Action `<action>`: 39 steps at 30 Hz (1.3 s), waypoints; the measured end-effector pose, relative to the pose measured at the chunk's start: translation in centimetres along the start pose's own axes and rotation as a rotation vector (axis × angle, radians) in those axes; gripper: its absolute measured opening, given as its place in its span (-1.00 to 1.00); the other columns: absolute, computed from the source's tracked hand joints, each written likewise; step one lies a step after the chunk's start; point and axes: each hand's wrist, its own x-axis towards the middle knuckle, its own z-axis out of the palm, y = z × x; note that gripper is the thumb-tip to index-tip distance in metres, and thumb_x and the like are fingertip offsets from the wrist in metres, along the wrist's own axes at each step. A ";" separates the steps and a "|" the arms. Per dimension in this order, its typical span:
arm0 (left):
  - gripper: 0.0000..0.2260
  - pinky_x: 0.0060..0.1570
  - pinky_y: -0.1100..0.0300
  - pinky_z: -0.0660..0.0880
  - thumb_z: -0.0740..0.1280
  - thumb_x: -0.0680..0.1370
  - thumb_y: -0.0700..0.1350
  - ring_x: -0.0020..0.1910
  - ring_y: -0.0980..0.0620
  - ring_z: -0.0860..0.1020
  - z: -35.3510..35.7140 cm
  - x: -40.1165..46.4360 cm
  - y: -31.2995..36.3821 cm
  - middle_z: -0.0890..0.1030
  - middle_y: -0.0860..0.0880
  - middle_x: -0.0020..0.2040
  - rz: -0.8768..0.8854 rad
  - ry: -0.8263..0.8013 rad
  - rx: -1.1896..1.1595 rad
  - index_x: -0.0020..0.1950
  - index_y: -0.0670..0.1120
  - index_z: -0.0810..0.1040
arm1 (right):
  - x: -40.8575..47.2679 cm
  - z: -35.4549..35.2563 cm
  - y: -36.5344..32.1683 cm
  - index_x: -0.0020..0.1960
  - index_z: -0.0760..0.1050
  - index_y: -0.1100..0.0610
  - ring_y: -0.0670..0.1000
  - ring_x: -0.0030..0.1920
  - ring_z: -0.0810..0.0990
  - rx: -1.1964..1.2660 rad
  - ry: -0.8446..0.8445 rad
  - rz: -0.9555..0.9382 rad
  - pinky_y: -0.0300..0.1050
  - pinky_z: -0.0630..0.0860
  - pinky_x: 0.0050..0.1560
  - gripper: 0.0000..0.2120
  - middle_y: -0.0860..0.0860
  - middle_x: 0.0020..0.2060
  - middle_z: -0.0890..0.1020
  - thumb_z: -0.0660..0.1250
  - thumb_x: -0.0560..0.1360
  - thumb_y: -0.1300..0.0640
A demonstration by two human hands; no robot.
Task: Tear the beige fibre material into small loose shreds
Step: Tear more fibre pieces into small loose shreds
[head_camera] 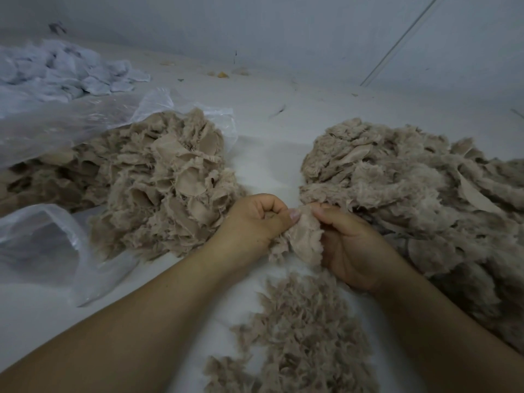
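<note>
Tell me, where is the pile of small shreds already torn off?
In the head view, the pile of small shreds lies low in the middle on the white surface, between the forearms, just below the left hand and right hand.

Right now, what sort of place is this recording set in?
Probably a bare textile-scrap sorting room or workshop: beige fibre heaps lie on a pale floor, with clear plastic bags and a grey-white rag pile by a plain wall.

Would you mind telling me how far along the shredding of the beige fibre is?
Partly done, as it looks. A loose heap of small shreds already lies near the person. In hand: the left hand and right hand both pinch one beige piece. Left: the big pile at right, and perhaps the pile by the plastic bag.
</note>
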 end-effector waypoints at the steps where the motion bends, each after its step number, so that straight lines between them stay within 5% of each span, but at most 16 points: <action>1: -0.84 -0.46 0.35 0.32 0.43 0.50 -0.17 -0.50 0.12 0.39 0.0 0.0 0.0 0.50 -0.03 -0.44 0.011 0.009 0.000 -0.26 -0.17 0.56 | 0.0 0.1 0.0 0.24 0.35 0.48 0.22 0.06 0.44 -0.015 -0.002 -0.010 0.07 0.44 0.11 -0.49 0.33 0.03 0.43 0.26 0.47 0.10; 5: -0.84 -0.41 0.30 0.33 0.42 0.51 -0.17 -0.42 0.04 0.36 0.1 -0.2 0.1 0.46 -0.12 -0.37 0.038 0.006 -0.024 -0.25 -0.17 0.57 | 0.0 0.0 0.3 0.24 0.36 0.51 0.28 0.10 0.44 -0.054 -0.025 -0.016 0.17 0.39 0.24 -0.52 0.46 0.13 0.45 0.31 0.45 0.21; 9: -0.82 -0.31 0.18 0.37 0.43 0.40 -0.12 -0.38 -0.05 0.41 -0.6 -0.3 0.7 0.50 -0.16 -0.34 -0.024 0.016 -0.190 -0.26 -0.22 0.53 | 0.2 -0.7 0.3 -0.04 0.58 0.32 0.07 -0.22 0.63 -0.061 -0.030 -0.032 -0.13 0.62 -0.20 -0.77 0.22 -0.16 0.63 0.33 0.39 0.20; 12: -0.84 -0.44 0.35 0.43 0.40 0.37 -0.18 -0.50 0.11 0.50 -1.3 -0.4 1.4 0.56 -0.06 -0.45 -0.049 -0.115 -0.201 -0.26 -0.27 0.51 | 0.0 -0.4 0.2 -0.29 0.67 0.16 -0.02 -0.32 0.67 -0.016 -0.035 -0.063 -0.21 0.59 -0.35 -0.83 0.10 -0.31 0.68 0.31 0.37 0.22; 17: -0.88 -0.45 0.39 0.43 0.47 0.38 -0.28 -0.51 0.14 0.52 -3.5 -0.5 2.4 0.58 -0.05 -0.45 -0.086 -0.311 -0.145 -0.35 -0.17 0.61 | 0.3 -0.4 0.0 -0.05 0.54 0.23 -0.04 -0.28 0.66 0.138 0.070 -0.116 -0.19 0.59 -0.36 -0.81 0.06 -0.26 0.64 0.31 0.34 0.26; 21: -0.84 -0.26 0.24 0.49 0.60 0.29 -0.12 -0.33 -0.01 0.57 -3.8 -0.6 2.4 0.65 -0.18 -0.30 -0.146 -0.493 0.239 -0.24 -0.15 0.70 | 0.1 -0.1 0.1 0.00 0.55 0.25 -0.03 -0.21 0.69 0.122 0.040 -0.133 -0.18 0.62 -0.25 -0.77 0.08 -0.22 0.69 0.30 0.36 0.27; 23: -0.67 -0.32 0.19 0.56 0.59 0.27 0.10 -0.38 -0.01 0.61 -2.9 -0.5 2.3 0.66 -0.21 -0.33 -0.162 -0.374 0.287 -0.21 -0.14 0.71 | 0.0 0.0 0.1 0.04 0.52 0.30 0.01 -0.19 0.70 0.113 -0.009 -0.110 -0.15 0.62 -0.23 -0.75 0.12 -0.19 0.70 0.28 0.38 0.27; 25: -0.39 -0.55 0.26 0.40 0.47 0.23 0.31 -0.58 0.00 0.50 -2.1 -0.2 2.1 0.57 -0.14 -0.48 -0.174 -0.187 0.257 -0.18 -0.27 0.64 | -0.1 0.1 0.1 0.04 0.51 0.33 0.07 -0.16 0.70 0.079 -0.055 -0.079 -0.10 0.64 -0.18 -0.77 0.18 -0.15 0.69 0.28 0.41 0.27; 27: -0.28 -0.51 0.18 0.26 0.43 0.23 0.33 -0.55 -0.03 0.37 -1.4 -0.2 1.6 0.48 -0.13 -0.48 -0.111 -0.097 0.275 -0.15 -0.38 0.55 | -0.1 0.1 0.1 -0.01 0.50 0.29 0.07 -0.20 0.66 -0.011 -0.052 -0.064 -0.13 0.63 -0.18 -0.81 0.19 -0.17 0.66 0.30 0.40 0.25; 30: -0.49 -0.30 0.05 0.25 0.48 0.29 0.12 -0.33 -0.09 0.33 -0.7 -0.6 1.2 0.45 -0.18 -0.34 -0.063 -0.080 0.158 -0.24 -0.37 0.53 | -0.1 0.0 0.1 0.00 0.49 0.28 0.04 -0.20 0.67 -0.042 -0.076 -0.052 -0.15 0.63 -0.20 -0.79 0.16 -0.18 0.67 0.32 0.38 0.25; 33: -0.61 -0.37 0.18 0.39 0.45 0.35 0.05 -0.38 -0.07 0.45 -0.9 -0.4 1.1 0.57 -0.23 -0.32 -0.065 -0.034 0.044 -0.25 -0.33 0.59 | -0.3 0.1 0.0 0.10 0.51 0.32 0.07 -0.12 0.69 -0.050 -0.109 -0.038 -0.11 0.64 -0.15 -0.68 0.19 -0.09 0.68 0.32 0.35 0.34; 36: -0.72 -0.34 0.20 0.50 0.44 0.41 -0.02 -0.40 -0.07 0.57 -1.1 -0.2 0.8 0.64 -0.24 -0.30 -0.122 0.024 -0.132 -0.23 -0.26 0.67 | 0.0 0.1 0.2 -0.01 0.47 0.29 0.04 -0.22 0.66 -0.037 -0.041 -0.036 -0.13 0.63 -0.22 -0.82 0.18 -0.19 0.63 0.25 0.43 0.44; 39: -0.63 -0.19 0.05 0.53 0.42 0.48 -0.05 -0.31 -0.16 0.56 -1.4 -0.2 0.8 0.62 -0.33 -0.24 -0.160 0.014 -0.150 -0.14 -0.41 0.60 | 0.2 -0.1 0.3 0.06 0.46 0.30 0.10 -0.13 0.63 0.022 -0.022 -0.037 -0.05 0.62 -0.05 -0.79 0.22 -0.10 0.60 0.27 0.42 0.37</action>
